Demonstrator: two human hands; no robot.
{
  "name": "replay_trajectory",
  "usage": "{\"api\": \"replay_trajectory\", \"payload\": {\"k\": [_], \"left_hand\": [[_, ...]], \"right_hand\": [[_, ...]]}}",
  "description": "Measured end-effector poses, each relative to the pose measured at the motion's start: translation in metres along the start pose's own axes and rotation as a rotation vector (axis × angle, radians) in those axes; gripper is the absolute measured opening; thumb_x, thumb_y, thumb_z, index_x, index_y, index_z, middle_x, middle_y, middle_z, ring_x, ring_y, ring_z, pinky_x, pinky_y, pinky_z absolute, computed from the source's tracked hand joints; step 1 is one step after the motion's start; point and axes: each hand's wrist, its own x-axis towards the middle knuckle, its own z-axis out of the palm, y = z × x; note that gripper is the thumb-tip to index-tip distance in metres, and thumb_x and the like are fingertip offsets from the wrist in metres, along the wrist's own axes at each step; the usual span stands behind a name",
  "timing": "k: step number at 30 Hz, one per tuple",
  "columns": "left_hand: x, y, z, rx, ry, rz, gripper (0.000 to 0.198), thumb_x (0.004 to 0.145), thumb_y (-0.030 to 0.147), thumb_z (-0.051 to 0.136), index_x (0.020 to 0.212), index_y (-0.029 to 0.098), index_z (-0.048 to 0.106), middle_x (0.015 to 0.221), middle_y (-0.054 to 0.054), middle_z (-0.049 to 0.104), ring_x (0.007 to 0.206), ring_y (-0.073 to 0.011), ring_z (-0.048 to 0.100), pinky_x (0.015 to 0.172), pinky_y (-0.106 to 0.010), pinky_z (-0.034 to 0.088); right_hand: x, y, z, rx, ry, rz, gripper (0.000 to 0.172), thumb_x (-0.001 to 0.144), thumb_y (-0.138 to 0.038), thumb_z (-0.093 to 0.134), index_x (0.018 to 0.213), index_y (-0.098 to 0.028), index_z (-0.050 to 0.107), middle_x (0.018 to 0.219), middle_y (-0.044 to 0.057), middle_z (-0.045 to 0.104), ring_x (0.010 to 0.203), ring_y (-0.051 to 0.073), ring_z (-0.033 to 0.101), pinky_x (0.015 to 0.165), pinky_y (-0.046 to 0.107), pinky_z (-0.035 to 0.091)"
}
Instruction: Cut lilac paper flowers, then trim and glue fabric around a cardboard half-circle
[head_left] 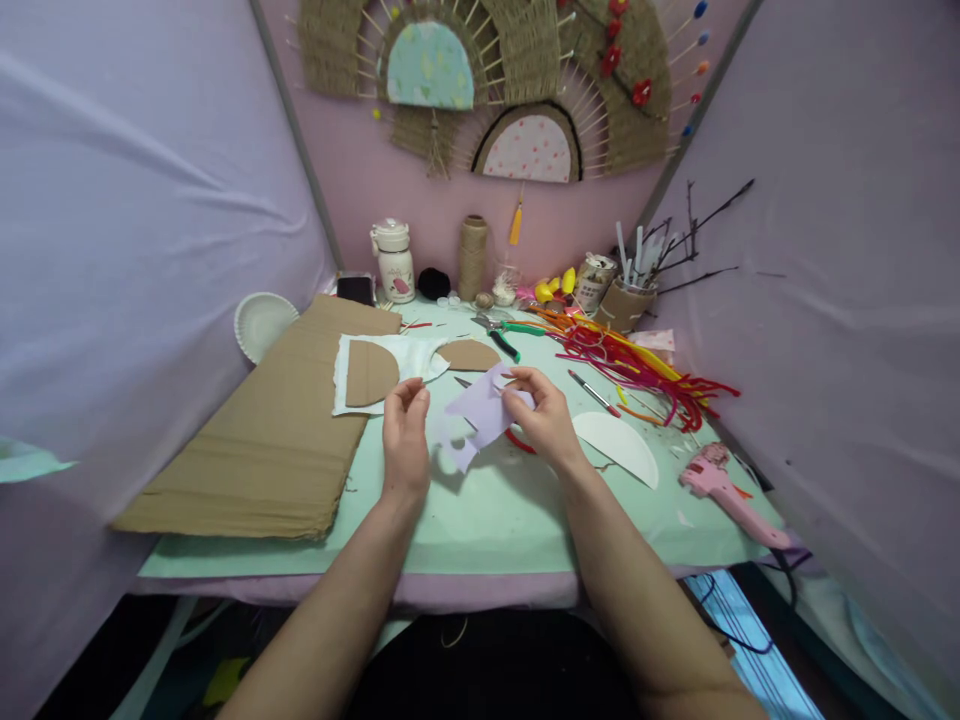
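My right hand (541, 412) pinches a lilac paper sheet (484, 408) with ragged cut-outs, held above the table. To its left, my left hand (406, 435) is raised apart from the paper, thumb and fingertips close together; whatever lies between them is too small to make out. Beneath the sheet shows a red loop (519, 441), perhaps a scissors handle, mostly covered. Behind my left hand, a cardboard half-round (371, 374) rests on white cloth (341, 385). A second cardboard half-round (470, 354) lies behind the paper. A white half-round (619, 447) is right of my right hand.
A large cardboard sheet (262, 450) covers the table's left side. At right lie a pink glue gun (731, 493), a marker (594, 393) and red and yellow pipe cleaners (630, 355). Green-handled pliers (504, 345), a twine spool (472, 258) and a white bottle (394, 265) are farther back.
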Motion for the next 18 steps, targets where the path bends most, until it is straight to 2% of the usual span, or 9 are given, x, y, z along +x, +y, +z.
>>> {"api": "replay_trajectory", "payload": {"k": [2, 4, 6, 9, 11, 15, 18], "left_hand": [[-0.002, 0.003, 0.0, 0.114, -0.156, -0.021, 0.024, 0.077, 0.038, 0.063, 0.094, 0.021, 0.065, 0.097, -0.002, 0.064, 0.09, -0.0142, 0.057, 0.077, -0.023, 0.043], [-0.005, 0.004, 0.0, 0.158, -0.372, -0.201, 0.026, 0.07, 0.038, 0.07, 0.084, 0.018, 0.067, 0.079, -0.003, 0.065, 0.07, -0.0145, 0.059, 0.063, -0.025, 0.046], [-0.007, 0.003, 0.002, 0.127, -0.467, -0.37, 0.028, 0.061, 0.036, 0.076, 0.075, 0.014, 0.068, 0.064, -0.002, 0.063, 0.054, -0.0129, 0.055, 0.049, -0.024, 0.044], [-0.006, 0.0, 0.003, 0.039, -0.371, -0.429, 0.03, 0.056, 0.034, 0.08, 0.074, 0.013, 0.068, 0.063, -0.001, 0.063, 0.05, -0.0107, 0.054, 0.046, -0.022, 0.045], [-0.003, -0.001, 0.002, -0.008, -0.287, -0.403, 0.032, 0.056, 0.034, 0.08, 0.078, 0.015, 0.067, 0.071, -0.001, 0.065, 0.056, -0.0099, 0.056, 0.051, -0.022, 0.048], [0.001, -0.003, 0.003, -0.094, -0.174, -0.356, 0.036, 0.055, 0.034, 0.08, 0.083, 0.016, 0.065, 0.078, 0.0, 0.066, 0.063, -0.0095, 0.058, 0.059, -0.022, 0.049], [-0.001, -0.003, 0.005, -0.136, -0.168, -0.34, 0.034, 0.056, 0.032, 0.079, 0.081, 0.015, 0.064, 0.076, 0.0, 0.066, 0.064, -0.0095, 0.058, 0.062, -0.022, 0.048]], "right_hand": [[-0.003, -0.004, -0.001, -0.009, -0.103, -0.001, 0.026, 0.07, -0.023, 0.065, 0.096, -0.02, 0.064, 0.079, 0.001, 0.066, 0.071, 0.016, 0.058, 0.065, 0.027, 0.043], [-0.004, -0.006, -0.001, -0.004, -0.157, 0.01, 0.028, 0.069, -0.023, 0.067, 0.096, -0.02, 0.065, 0.077, 0.0, 0.066, 0.069, 0.016, 0.058, 0.062, 0.026, 0.042], [-0.003, -0.006, -0.003, 0.025, -0.124, 0.035, 0.028, 0.071, -0.027, 0.066, 0.098, -0.021, 0.064, 0.076, 0.0, 0.066, 0.067, 0.015, 0.058, 0.06, 0.025, 0.042], [0.003, -0.001, -0.006, 0.094, 0.002, 0.097, 0.026, 0.081, -0.04, 0.055, 0.102, -0.024, 0.058, 0.082, 0.0, 0.064, 0.068, 0.014, 0.057, 0.06, 0.025, 0.045], [0.007, 0.004, -0.008, 0.128, 0.014, 0.154, 0.028, 0.085, -0.046, 0.048, 0.1, -0.024, 0.057, 0.085, 0.001, 0.064, 0.067, 0.013, 0.058, 0.059, 0.025, 0.046], [0.005, 0.006, -0.005, 0.132, -0.164, 0.249, 0.027, 0.074, -0.043, 0.065, 0.085, -0.019, 0.066, 0.074, 0.002, 0.066, 0.062, 0.014, 0.059, 0.054, 0.024, 0.046], [0.0, 0.004, 0.0, 0.12, -0.254, 0.258, 0.022, 0.066, -0.034, 0.074, 0.079, -0.018, 0.068, 0.07, 0.0, 0.066, 0.056, 0.011, 0.055, 0.052, 0.022, 0.043]]}}
